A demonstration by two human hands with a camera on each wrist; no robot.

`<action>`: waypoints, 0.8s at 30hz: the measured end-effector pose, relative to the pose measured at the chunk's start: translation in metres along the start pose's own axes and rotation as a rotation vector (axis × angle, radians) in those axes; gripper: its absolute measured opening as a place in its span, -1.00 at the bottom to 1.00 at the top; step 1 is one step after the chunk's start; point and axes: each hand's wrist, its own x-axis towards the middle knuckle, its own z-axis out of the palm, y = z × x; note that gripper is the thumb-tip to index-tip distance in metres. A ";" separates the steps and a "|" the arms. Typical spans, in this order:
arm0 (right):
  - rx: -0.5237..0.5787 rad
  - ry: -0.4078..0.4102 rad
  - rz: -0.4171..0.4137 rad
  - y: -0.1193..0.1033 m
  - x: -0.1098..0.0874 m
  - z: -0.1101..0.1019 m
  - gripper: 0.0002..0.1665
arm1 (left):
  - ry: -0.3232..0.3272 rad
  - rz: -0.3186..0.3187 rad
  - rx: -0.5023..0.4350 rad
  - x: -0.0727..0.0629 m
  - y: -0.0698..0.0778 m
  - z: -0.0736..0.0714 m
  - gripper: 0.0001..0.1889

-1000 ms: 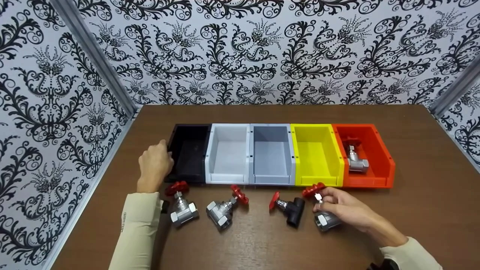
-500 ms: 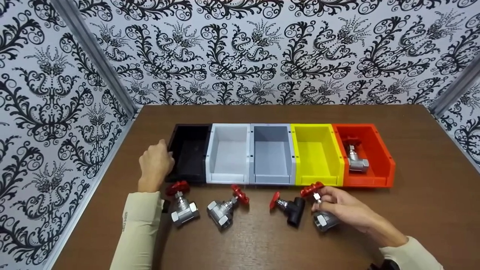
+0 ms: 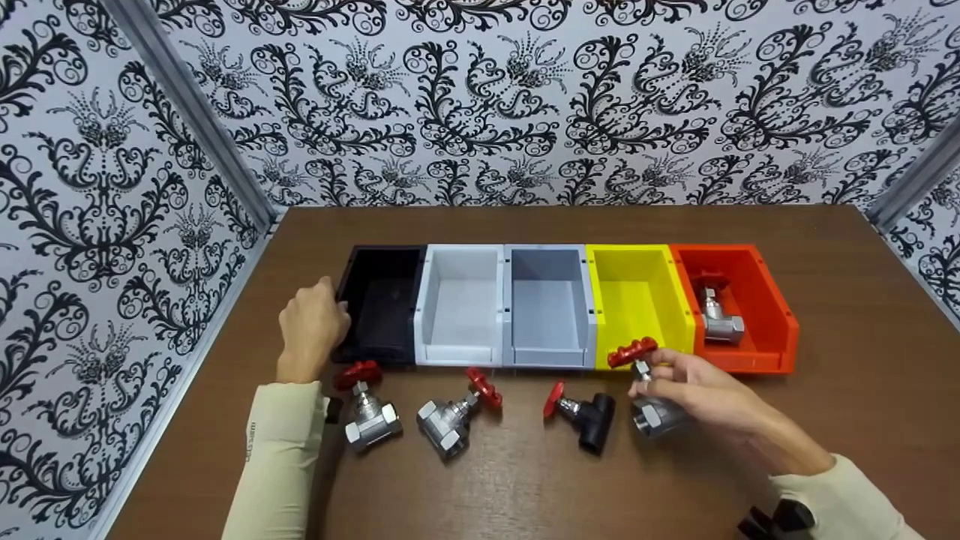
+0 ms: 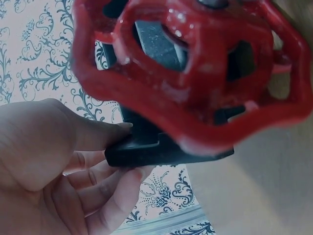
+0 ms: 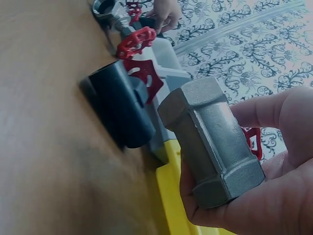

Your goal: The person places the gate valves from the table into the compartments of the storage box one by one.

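Observation:
My left hand (image 3: 311,330) pinches the left wall of the black bin (image 3: 381,319) between thumb and fingers. A red handwheel (image 4: 195,88) fills the front of the left wrist view and hides part of that bin. My right hand (image 3: 712,394) holds a silver valve (image 3: 654,417) with a red handwheel, in front of the yellow bin. In the right wrist view its hexagonal-ended body (image 5: 215,142) lies between thumb and fingers, off the table. To its left lies a valve with a black body (image 3: 595,421). Two silver valves, a left one (image 3: 371,420) and another (image 3: 448,426), lie further left.
Joined in a row right of the black bin are a white bin (image 3: 461,355), a grey bin (image 3: 549,358), a yellow bin (image 3: 634,300) and an orange-red bin (image 3: 750,361). One silver valve (image 3: 721,326) lies in the orange-red bin. Patterned walls (image 3: 525,112) stand behind the brown table (image 3: 510,495).
The right hand has raised the silver valve, its handwheel now overlapping the front of the yellow bin in view. The left hand keeps its hold on the black bin.

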 end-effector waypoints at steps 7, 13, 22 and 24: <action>-0.057 0.015 -0.006 -0.012 0.002 -0.007 -0.30 | 0.004 -0.003 -0.003 0.000 0.000 0.000 -0.76; -0.124 0.089 0.036 -0.018 0.005 -0.009 -0.20 | -0.006 0.000 -0.003 0.001 0.000 0.001 -0.74; -0.104 0.120 0.024 -0.023 0.007 -0.013 -0.25 | 0.001 -0.004 -0.004 0.000 0.001 0.001 -0.72; -0.088 0.119 0.027 -0.024 0.007 -0.013 -0.26 | 0.001 -0.005 -0.005 0.000 0.001 0.000 -0.72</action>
